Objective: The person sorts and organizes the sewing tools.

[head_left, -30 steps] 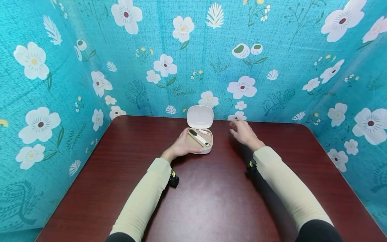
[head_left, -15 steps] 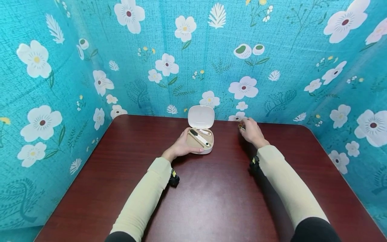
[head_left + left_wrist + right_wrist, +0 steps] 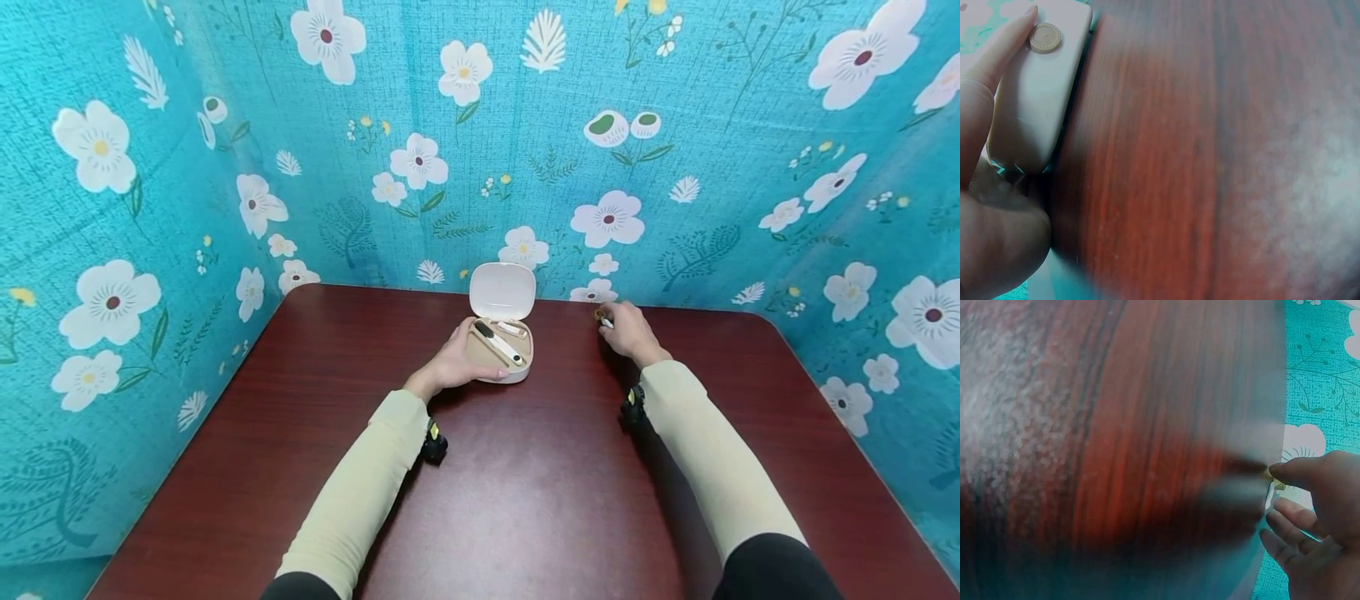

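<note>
My left hand (image 3: 453, 360) holds a small white case (image 3: 516, 377) by its left side, the thumb along its front. In the left wrist view the thumb reaches a round beige button (image 3: 1045, 37) on the case. The lid (image 3: 502, 291) stands raised. In the beige insert lies a long white tool with a dark end (image 3: 499, 343), and behind it a smaller white piece (image 3: 512, 329). To the right, my right hand (image 3: 632, 332) pinches a small gold-and-white object (image 3: 1279, 485) near the table's back edge. Fingers hide most of that object, so its kind is unclear.
The dark red wooden table (image 3: 555, 483) ends just behind the case and the right hand. A turquoise flowered cloth (image 3: 525, 167) hangs along the back and both sides. Black wrist cameras sit under both forearms.
My right hand has moved a little to the right, and a small gold-and-white object now shows at its fingertips. The left hand stays on the case. The head view has shifted slightly.
</note>
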